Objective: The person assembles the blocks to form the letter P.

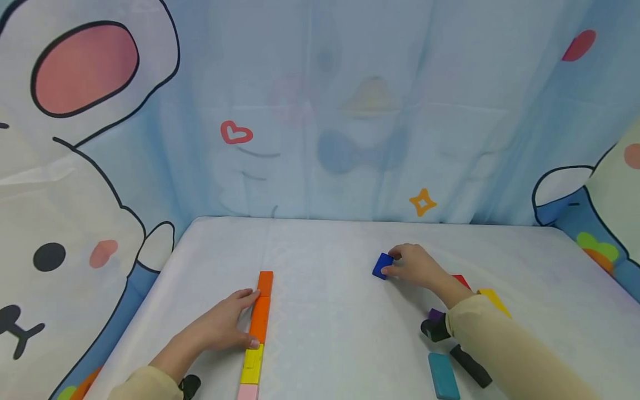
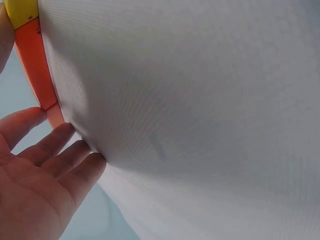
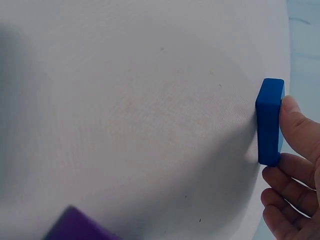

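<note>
A row of blocks runs front to back on the left of the white table: an orange block at the far end, a longer orange block, a yellow block and a pink block. My left hand rests along the row's left side. Its thumb touches near the orange-yellow joint, and an index fingertip meets the joint of the two orange blocks. Farther right, my right hand pinches a blue block between thumb and fingers. In the right wrist view, the blue block stands on its narrow side.
Around the right forearm lie a red block, a yellow block, a purple block and a teal block. A dark elongated thing shows beside the teal one. A printed blue curtain hangs behind the table's far edge.
</note>
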Demonstrator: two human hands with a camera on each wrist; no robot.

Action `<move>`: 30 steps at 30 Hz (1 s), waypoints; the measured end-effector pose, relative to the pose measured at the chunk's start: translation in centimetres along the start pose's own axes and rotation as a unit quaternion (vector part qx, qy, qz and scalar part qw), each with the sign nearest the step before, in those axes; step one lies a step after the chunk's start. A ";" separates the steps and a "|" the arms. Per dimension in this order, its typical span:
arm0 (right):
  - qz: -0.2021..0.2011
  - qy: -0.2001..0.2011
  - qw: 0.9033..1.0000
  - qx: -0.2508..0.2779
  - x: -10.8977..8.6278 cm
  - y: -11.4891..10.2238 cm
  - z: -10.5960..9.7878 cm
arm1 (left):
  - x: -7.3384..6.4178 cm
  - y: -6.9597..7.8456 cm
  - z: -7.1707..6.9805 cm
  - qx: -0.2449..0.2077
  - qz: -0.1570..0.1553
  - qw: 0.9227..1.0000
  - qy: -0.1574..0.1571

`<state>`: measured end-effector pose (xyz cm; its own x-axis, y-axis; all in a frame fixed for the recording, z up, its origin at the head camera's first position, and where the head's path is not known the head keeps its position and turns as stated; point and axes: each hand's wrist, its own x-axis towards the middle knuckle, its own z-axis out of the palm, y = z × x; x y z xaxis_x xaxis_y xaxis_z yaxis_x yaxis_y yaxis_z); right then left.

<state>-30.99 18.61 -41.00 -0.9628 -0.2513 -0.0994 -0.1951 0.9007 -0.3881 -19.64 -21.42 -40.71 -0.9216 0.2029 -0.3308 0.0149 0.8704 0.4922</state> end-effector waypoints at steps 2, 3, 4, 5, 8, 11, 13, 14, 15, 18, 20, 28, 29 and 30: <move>0.003 0.000 1.000 0.002 0.2 -0.2 0.1 | 0.0 -0.1 0.0 -0.001 0.001 1.000 0.000; 0.005 -0.001 1.000 0.003 0.3 -0.3 0.1 | 0.0 -0.1 0.0 -0.001 0.002 1.000 0.000; 0.005 -0.001 1.000 0.003 0.4 -0.4 0.1 | 0.0 -0.1 -0.1 0.000 0.003 1.000 0.000; 0.005 -0.001 1.000 0.004 0.6 -0.6 0.2 | 0.0 -0.1 -0.1 -0.001 0.003 1.000 0.000; 0.010 -0.005 1.000 0.007 1.0 -1.3 0.4 | 0.0 -0.1 -0.1 -0.002 0.003 1.000 0.000; 0.012 -0.008 1.000 0.010 1.5 -2.1 0.7 | 0.0 -0.1 -0.1 -0.004 0.002 1.000 -0.001; 0.011 -0.009 1.000 0.014 2.0 -2.6 1.0 | 0.0 -0.1 -0.1 -0.003 0.004 1.000 -0.001; 0.009 -0.009 1.000 0.015 2.2 -2.9 1.1 | 0.0 -0.1 -0.1 -0.005 0.005 1.000 -0.001; 0.008 -0.009 1.000 0.018 2.4 -3.3 1.3 | 0.0 -0.1 -0.1 -0.004 0.006 1.000 -0.001; 0.002 -0.008 0.999 0.032 3.1 -4.4 1.9 | 0.1 -0.2 -0.1 -0.003 0.008 1.000 0.000; -0.004 -0.008 0.999 0.041 3.4 -5.1 2.2 | 0.1 -0.3 -0.1 -0.002 0.007 1.000 0.001; -0.026 -0.012 0.998 0.058 5.1 -8.2 3.5 | 0.1 -0.3 -0.1 -0.004 0.005 1.000 0.003; -0.026 -0.014 0.998 0.061 5.2 -8.6 3.6 | 0.1 -0.3 -0.1 -0.004 0.006 1.000 0.002; -0.027 -0.015 0.998 0.063 5.3 -9.1 3.7 | 0.1 -0.3 -0.1 -0.005 0.007 1.000 0.002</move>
<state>-33.66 7.80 -41.41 -0.9451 -0.3109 -0.1007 -0.2206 0.8343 -0.5053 -19.78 -21.72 -40.78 -0.9230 0.2131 -0.3202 0.0239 0.8626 0.5053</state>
